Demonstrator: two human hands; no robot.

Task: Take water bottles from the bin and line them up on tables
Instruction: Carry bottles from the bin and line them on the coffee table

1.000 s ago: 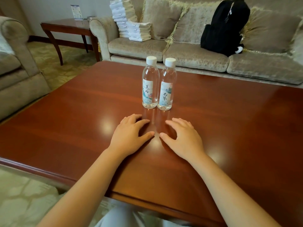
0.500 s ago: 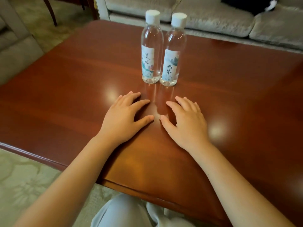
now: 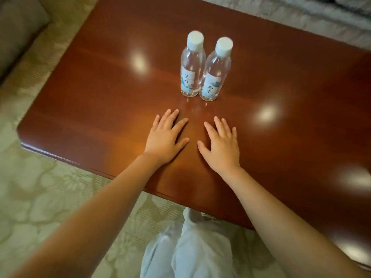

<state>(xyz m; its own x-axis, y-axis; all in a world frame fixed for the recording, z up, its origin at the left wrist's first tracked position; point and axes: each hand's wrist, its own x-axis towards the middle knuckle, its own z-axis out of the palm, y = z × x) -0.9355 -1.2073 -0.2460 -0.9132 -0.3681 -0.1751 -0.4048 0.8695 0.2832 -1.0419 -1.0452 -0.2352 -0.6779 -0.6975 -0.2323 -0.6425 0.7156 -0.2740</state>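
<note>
Two clear water bottles with white caps and pale labels stand upright and touching on the glossy red-brown table (image 3: pixel 100 93): the left bottle (image 3: pixel 192 65) and the right bottle (image 3: pixel 216 70). My left hand (image 3: pixel 166 137) lies flat on the tabletop just in front of them, fingers straight. My right hand (image 3: pixel 220 143) lies flat beside it, a small gap between the thumbs. Neither hand touches a bottle. No bin is in view.
A pale sofa seat (image 3: pixel 301 15) runs along the table's far edge. An armchair corner (image 3: pixel 18 27) sits at the upper left. Patterned green carpet (image 3: pixel 40 197) surrounds the table, and my light trousers (image 3: pixel 192 247) show below its near edge.
The view has tilted further down, so the sofa back and side table have left the frame. My hands stay flat on the table and the bottles have not moved.
</note>
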